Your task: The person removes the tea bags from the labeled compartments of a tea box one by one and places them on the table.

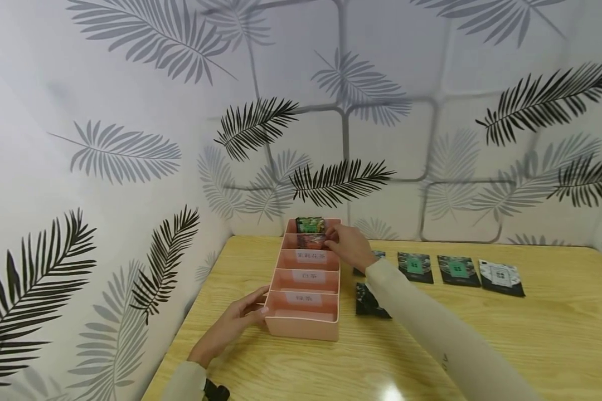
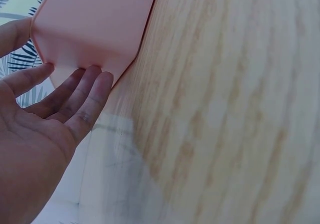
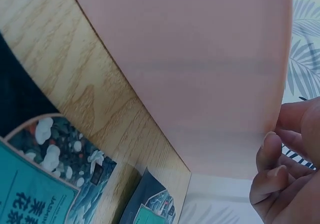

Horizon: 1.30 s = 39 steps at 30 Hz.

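Observation:
A long pink divided box stands on the table, its compartments running away from me, several with Chinese labels. At its near left corner my left hand grips the wall, thumb at the rim and fingers against the outside, as the left wrist view shows. Over the far right rim, my right hand pinches the right edge of a red tea packet in the second compartment from the back. Its fingertips are partly hidden behind the rim in the right wrist view. A green tea packet stands in the farthest compartment.
Right of the box lie dark tea packets with green labels, one beside another, then a packet with a white label. A dark packet lies nearer, partly under the right sleeve. A leaf-patterned wall borders the wooden table.

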Motion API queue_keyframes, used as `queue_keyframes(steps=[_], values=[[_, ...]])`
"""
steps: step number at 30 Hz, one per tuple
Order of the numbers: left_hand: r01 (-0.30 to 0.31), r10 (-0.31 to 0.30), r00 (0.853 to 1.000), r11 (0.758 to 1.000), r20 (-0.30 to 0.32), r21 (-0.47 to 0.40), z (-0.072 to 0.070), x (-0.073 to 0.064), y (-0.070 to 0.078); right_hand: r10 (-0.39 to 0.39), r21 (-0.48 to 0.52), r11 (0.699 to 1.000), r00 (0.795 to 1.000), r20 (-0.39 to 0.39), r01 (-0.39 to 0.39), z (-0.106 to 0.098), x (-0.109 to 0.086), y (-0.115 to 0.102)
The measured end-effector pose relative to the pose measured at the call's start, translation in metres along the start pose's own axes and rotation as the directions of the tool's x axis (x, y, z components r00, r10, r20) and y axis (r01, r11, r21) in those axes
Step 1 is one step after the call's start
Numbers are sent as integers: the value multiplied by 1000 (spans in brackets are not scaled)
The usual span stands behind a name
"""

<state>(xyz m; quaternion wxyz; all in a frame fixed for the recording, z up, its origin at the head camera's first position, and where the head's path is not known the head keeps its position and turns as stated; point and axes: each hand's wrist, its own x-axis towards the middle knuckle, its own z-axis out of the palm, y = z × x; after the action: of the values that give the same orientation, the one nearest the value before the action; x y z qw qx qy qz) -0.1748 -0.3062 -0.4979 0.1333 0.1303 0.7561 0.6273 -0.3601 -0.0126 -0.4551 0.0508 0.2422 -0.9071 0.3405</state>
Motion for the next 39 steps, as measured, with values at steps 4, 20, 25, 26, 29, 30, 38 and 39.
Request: queue_keyframes(steps=[4,20,25,26,29,30,38,39], values=[[-14,14,1000,1000,12,4,0,2,0,18,-2,1000,1000,-6,-18,1,2,-1],[-23,23,1000,1000,0,4,-1,3,-5,-28,32,999,1000,8,28,8,7,6],[-34,33,999,999,11,7,-3,4,-6,-62,-4,998,998,24,62,9,9,5],[-37,36,999,999,12,11,-3,4,-6,-66,-4,998,998,24,66,8,9,5],[-36,35,999,999,10,25,-3,4,-4,-77,-7,997,997,21,77,7,8,5],[-32,32,999,999,4,32,-3,4,-4,-83,-10,996,996,20,83,7,8,5],[-21,20,1000,1000,8,17,-1,3,-4,-133,-36,991,991,-8,132,5,7,7],[-24,24,1000,1000,10,12,-1,3,-4,-143,-41,989,990,-22,142,5,7,7]])
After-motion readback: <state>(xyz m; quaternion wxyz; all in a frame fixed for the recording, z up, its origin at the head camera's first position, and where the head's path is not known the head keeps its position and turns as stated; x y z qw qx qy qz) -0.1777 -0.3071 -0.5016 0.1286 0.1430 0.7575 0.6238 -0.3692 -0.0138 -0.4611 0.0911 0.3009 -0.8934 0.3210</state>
